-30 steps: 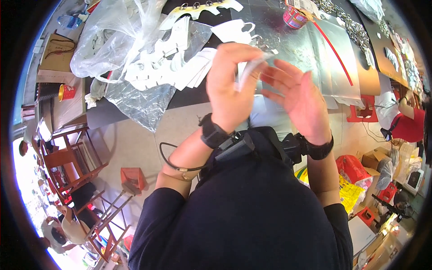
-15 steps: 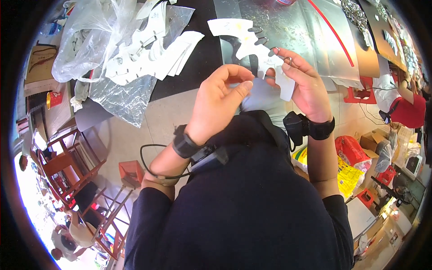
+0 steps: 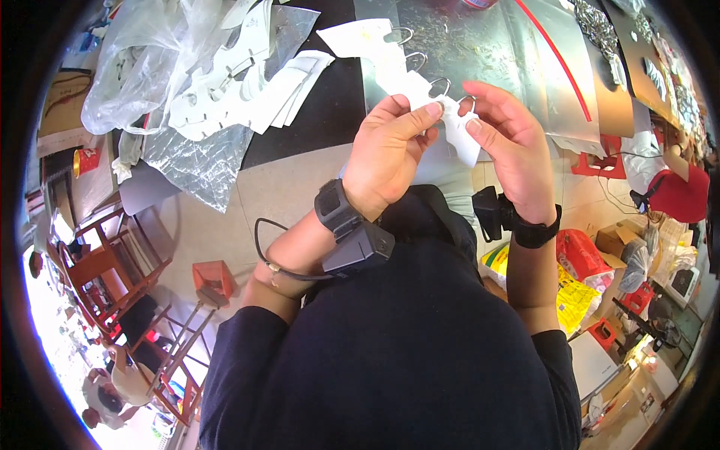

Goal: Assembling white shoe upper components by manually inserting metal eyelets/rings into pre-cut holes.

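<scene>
A curved white card strip [image 3: 361, 39] with several metal rings [image 3: 415, 60] along its edge is held up between both hands above the front of the table. My left hand [image 3: 391, 148] is closed on its middle, the thumb pressed near one ring. At the strip's lower end, my right hand [image 3: 514, 146] pinches the card beside the last ring [image 3: 467, 103], forefinger raised behind it. On the table to the left, a loose pile of similar white cut cards [image 3: 225, 97] lies partly on clear plastic bags [image 3: 142, 67].
A clear sheet [image 3: 510, 60] with a red strip [image 3: 553, 58] covers the table's right part. Metal chains [image 3: 596, 34] lie at the far right. Wooden chairs [image 3: 112, 277] stand left, a red stool [image 3: 214, 279] nearby. Bags [image 3: 581, 262] and boxes are on the right floor. Other people sit at both sides.
My left hand has moved right and taken hold of the card strip, which it was apart from before. The strip has shifted slightly left and tilted.
</scene>
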Demonstrator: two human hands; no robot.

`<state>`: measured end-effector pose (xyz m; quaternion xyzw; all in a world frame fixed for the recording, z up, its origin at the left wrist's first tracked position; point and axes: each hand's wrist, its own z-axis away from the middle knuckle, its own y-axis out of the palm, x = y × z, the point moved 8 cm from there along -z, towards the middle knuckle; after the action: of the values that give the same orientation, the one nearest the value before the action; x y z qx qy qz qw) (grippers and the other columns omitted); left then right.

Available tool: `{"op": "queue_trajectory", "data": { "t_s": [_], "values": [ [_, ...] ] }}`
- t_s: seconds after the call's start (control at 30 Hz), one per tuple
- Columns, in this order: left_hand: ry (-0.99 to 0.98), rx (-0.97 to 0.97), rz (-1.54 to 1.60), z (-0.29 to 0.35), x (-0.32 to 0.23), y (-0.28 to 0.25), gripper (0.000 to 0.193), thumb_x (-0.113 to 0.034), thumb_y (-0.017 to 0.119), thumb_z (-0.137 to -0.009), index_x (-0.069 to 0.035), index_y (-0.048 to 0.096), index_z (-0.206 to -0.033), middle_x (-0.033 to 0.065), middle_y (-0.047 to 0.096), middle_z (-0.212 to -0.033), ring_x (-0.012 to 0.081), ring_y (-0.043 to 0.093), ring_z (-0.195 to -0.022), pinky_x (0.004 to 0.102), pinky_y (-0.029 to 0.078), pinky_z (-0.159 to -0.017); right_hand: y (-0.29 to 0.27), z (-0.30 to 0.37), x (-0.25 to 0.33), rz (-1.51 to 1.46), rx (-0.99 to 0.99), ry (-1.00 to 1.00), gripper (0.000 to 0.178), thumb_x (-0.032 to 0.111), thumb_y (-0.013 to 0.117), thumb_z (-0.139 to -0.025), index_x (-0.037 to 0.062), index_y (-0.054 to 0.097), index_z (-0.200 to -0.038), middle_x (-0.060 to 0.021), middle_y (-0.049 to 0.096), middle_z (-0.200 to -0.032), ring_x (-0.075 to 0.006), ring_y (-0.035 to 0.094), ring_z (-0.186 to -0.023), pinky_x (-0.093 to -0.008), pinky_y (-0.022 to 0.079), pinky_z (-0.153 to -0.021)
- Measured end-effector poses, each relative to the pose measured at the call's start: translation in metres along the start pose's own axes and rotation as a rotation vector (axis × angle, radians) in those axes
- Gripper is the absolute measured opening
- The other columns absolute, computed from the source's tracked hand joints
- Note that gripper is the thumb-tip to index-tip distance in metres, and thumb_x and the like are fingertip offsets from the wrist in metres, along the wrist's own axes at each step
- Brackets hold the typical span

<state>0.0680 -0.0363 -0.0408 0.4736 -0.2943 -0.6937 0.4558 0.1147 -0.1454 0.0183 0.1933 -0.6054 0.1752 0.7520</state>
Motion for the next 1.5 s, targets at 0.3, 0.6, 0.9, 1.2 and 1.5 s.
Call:
{"op": "queue_trajectory", "data": {
  "t_s": [0.3, 0.6, 0.9, 1.2, 1.5],
  "values": [
    [0.059, -0.027, -0.006, -0.004, -0.001, -0.005, 0.017, 0.001, 0.054, -0.084, -0.006, 0.051, -0.099, 0.0058, 0.059, -0.094, 0.0136, 0.053, -0.082, 0.0273, 0.043, -0.073, 0.004, -0.005, -0.006, -0.023, -0.033, -0.015, 0.036, 0.0, 0.058, -0.082, 0.0029, 0.049, -0.116, -0.002, 0.057, -0.096, -0.0062, 0.052, -0.085, -0.0189, 0.04, -0.074],
    [0.126, -0.073, -0.1, -0.007, -0.005, -0.001, 0.027, 0.003, 0.063, -0.076, -0.002, 0.045, -0.096, 0.0068, 0.057, -0.091, 0.0141, 0.057, -0.08, 0.0265, 0.045, -0.069, 0.005, -0.006, -0.012, -0.008, -0.089, -0.033, 0.035, -0.002, 0.058, -0.081, 0.003, 0.05, -0.114, -0.0009, 0.057, -0.09, -0.0058, 0.052, -0.081, -0.0186, 0.041, -0.072],
    [0.139, -0.078, -0.091, -0.007, -0.006, 0.0, 0.025, 0.005, 0.061, -0.076, 0.002, 0.045, -0.095, 0.0094, 0.056, -0.089, 0.0157, 0.058, -0.079, 0.027, 0.047, -0.07, 0.004, -0.007, -0.016, 0.013, -0.04, -0.009, 0.032, -0.001, 0.056, -0.083, 0.0024, 0.051, -0.113, 0.0004, 0.056, -0.089, -0.0061, 0.052, -0.082, -0.0193, 0.041, -0.073],
    [0.167, -0.074, -0.123, -0.006, -0.014, 0.004, 0.023, 0.005, 0.061, -0.075, 0.002, 0.046, -0.092, 0.0087, 0.057, -0.088, 0.0152, 0.058, -0.079, 0.0263, 0.047, -0.07, 0.008, -0.006, -0.013, -0.114, -0.078, 0.0, 0.029, 0.005, 0.056, -0.085, 0.0028, 0.052, -0.113, -0.0007, 0.056, -0.094, -0.0068, 0.051, -0.087, -0.0204, 0.041, -0.077],
    [0.328, -0.078, -0.233, -0.004, -0.016, 0.003, 0.035, 0.006, 0.069, -0.069, 0.002, 0.046, -0.095, 0.0069, 0.055, -0.092, 0.013, 0.055, -0.086, 0.0249, 0.047, -0.074, 0.009, -0.021, -0.012, -0.052, -0.064, -0.014, 0.028, 0.003, 0.055, -0.084, 0.0019, 0.053, -0.112, -0.0025, 0.057, -0.095, -0.0071, 0.051, -0.086, -0.0202, 0.041, -0.077]
  ]
}}
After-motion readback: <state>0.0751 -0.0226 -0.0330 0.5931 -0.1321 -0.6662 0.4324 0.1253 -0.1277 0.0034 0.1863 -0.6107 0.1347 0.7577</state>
